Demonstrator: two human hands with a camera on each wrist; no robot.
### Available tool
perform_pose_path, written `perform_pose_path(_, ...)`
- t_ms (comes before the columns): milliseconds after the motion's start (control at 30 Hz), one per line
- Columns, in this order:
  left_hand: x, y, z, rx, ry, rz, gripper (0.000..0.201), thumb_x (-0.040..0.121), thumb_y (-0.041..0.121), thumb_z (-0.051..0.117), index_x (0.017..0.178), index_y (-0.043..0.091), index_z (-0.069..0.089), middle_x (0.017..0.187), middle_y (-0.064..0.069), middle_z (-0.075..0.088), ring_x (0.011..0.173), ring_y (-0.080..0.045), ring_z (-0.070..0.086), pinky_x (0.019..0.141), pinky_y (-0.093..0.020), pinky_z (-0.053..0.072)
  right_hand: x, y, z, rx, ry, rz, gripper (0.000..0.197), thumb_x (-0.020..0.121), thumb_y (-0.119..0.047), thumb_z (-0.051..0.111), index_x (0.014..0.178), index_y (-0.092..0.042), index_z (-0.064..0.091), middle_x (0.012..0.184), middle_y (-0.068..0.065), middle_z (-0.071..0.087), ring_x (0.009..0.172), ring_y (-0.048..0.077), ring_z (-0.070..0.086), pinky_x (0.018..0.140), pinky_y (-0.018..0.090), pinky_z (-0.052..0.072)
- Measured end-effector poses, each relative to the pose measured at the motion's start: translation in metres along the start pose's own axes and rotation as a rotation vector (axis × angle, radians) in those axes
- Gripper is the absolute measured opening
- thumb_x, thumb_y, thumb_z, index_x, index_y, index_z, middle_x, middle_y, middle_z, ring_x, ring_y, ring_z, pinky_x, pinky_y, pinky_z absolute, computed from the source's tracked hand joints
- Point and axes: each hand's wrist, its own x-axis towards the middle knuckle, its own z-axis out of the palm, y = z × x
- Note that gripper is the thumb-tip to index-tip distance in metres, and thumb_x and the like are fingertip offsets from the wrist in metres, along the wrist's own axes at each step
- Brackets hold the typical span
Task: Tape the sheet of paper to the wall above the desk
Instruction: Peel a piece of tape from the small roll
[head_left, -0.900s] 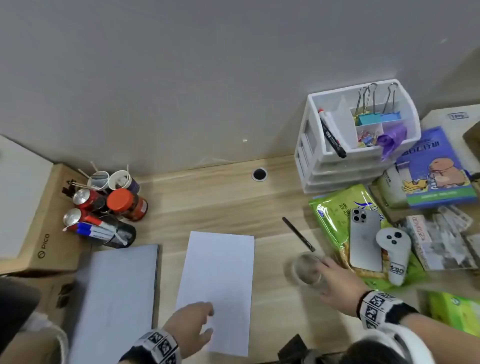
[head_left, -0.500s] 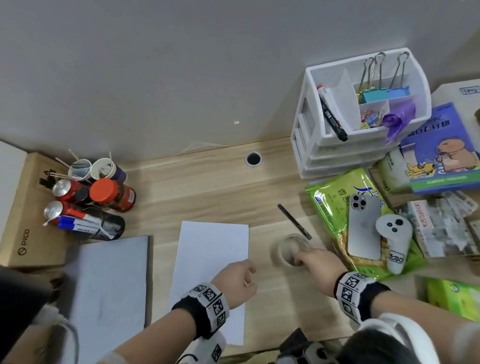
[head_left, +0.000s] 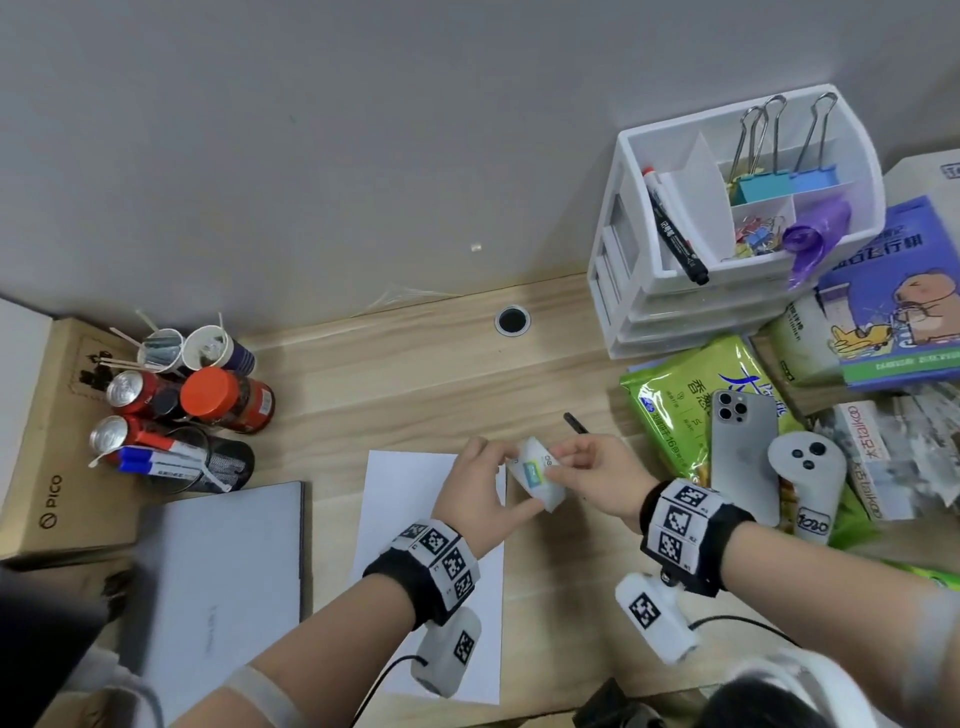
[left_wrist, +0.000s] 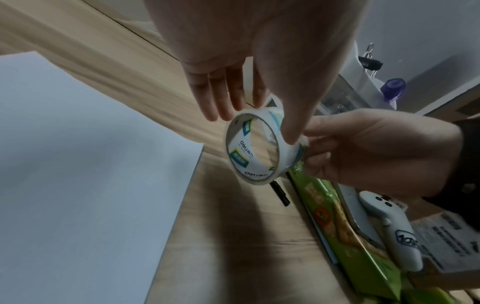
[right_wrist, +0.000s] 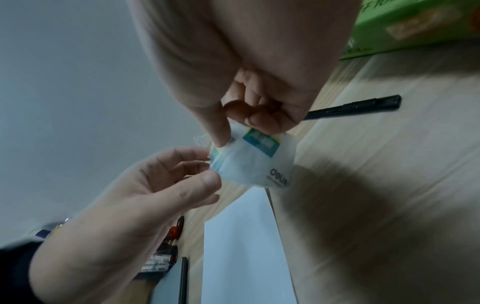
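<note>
A white sheet of paper (head_left: 410, 499) lies flat on the wooden desk (head_left: 415, 374), below the bare grey wall (head_left: 363, 156). Both hands hold a roll of clear tape (head_left: 535, 475) just above the sheet's right edge. My left hand (head_left: 493, 478) holds the roll (left_wrist: 262, 148) between its thumb and fingers. My right hand (head_left: 566, 465) pinches the rim of the roll (right_wrist: 259, 162) from the right with thumb and curled fingers. No loose strip of tape shows clearly.
A black pen (head_left: 575, 423) lies just behind the hands. At the right are a green snack bag (head_left: 670, 410), a phone (head_left: 743, 457), a white controller (head_left: 810, 478) and a white drawer organizer (head_left: 675, 270). Cans and cups (head_left: 182, 405) and a grey laptop (head_left: 223, 571) sit to the left.
My right hand has lifted the tape roll off the desk and brought it left. My left hand has left the paper and taken hold of the roll too.
</note>
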Motion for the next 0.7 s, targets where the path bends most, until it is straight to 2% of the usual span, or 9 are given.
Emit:
perform_pose_path(67,0.006,0.000,-0.003,0.059,0.021,0.008,0.054,0.069,0.042,0.080,0.114,0.026,0.056,0.109,0.008,0.048,0.107,-0.009,0.050,0.090,-0.024,0.044,0.007,-0.006,0.001,0.034,-0.010,0.044,0.009,0.086,0.004,0.067,0.093,-0.001,0.069,0.068,0.004,0.069,0.048,0.003,0.062,0.044,0.013,0.046)
perform_pose_path(133,0.009,0.001,-0.007,0.098,0.046,0.024,0.051,0.072,0.040,0.080,0.114,0.024,0.057,0.109,0.009,0.047,0.108,-0.010,0.047,0.088,-0.022,0.041,0.014,-0.008,0.002,0.038,-0.009,0.077,0.017,0.086,0.001,0.068,0.102,0.004,0.070,0.073,0.008,0.070,0.047,0.006,0.056,0.042,0.016,0.042)
perform_pose_path(233,0.010,0.000,-0.010,0.129,0.079,0.057,0.043,0.075,0.037,0.079,0.110,0.022,0.060,0.105,0.009,0.049,0.106,-0.012,0.046,0.086,-0.022,0.039,0.017,-0.007,0.003,0.052,-0.053,0.108,0.026,0.083,0.002,0.068,0.109,0.001,0.070,0.086,0.015,0.071,0.047,0.009,0.050,0.044,0.018,0.040)
perform_pose_path(367,0.006,-0.001,-0.008,0.186,0.079,0.120,0.031,0.080,0.035,0.076,0.105,0.022,0.063,0.103,0.007,0.052,0.102,-0.014,0.047,0.086,-0.026,0.043,0.012,-0.005,0.004,0.026,-0.090,0.124,0.038,0.080,0.013,0.062,0.115,0.000,0.067,0.105,0.023,0.075,0.059,0.011,0.061,0.045,0.017,0.041)
perform_pose_path(467,0.003,-0.001,-0.006,0.197,0.094,0.165,0.028,0.081,0.033,0.076,0.103,0.020,0.063,0.101,0.006,0.052,0.100,-0.013,0.048,0.085,-0.026,0.044,0.009,-0.002,0.002,0.029,-0.148,0.111,0.045,0.078,0.018,0.058,0.119,0.001,0.065,0.109,0.027,0.073,0.068,0.019,0.064,0.046,0.017,0.042)
perform_pose_path(533,0.001,-0.001,-0.005,0.194,0.095,0.176,0.030,0.081,0.032,0.075,0.105,0.021,0.061,0.102,0.006,0.052,0.100,-0.013,0.050,0.085,-0.028,0.046,0.007,0.000,0.000,0.020,-0.181,0.105,0.049,0.076,0.019,0.058,0.120,0.000,0.064,0.109,0.027,0.073,0.070,0.019,0.067,0.046,0.016,0.043)
perform_pose_path(600,0.001,0.001,-0.005,0.200,0.084,0.214,0.031,0.082,0.031,0.074,0.108,0.021,0.061,0.103,0.004,0.053,0.099,-0.015,0.051,0.084,-0.030,0.048,0.007,0.002,0.000,0.005,-0.213,0.098,0.053,0.071,0.014,0.062,0.121,-0.001,0.064,0.108,0.024,0.074,0.069,0.013,0.069,0.047,0.016,0.045)
perform_pose_path(700,-0.001,0.003,-0.002,0.224,0.055,0.306,0.012,0.083,0.024,0.072,0.093,0.019,0.066,0.097,0.001,0.054,0.093,-0.019,0.052,0.080,-0.037,0.051,0.005,0.005,-0.002,-0.016,-0.267,0.081,0.061,0.061,0.005,0.060,0.120,-0.006,0.066,0.102,0.015,0.077,0.075,0.015,0.070,0.051,0.019,0.046)
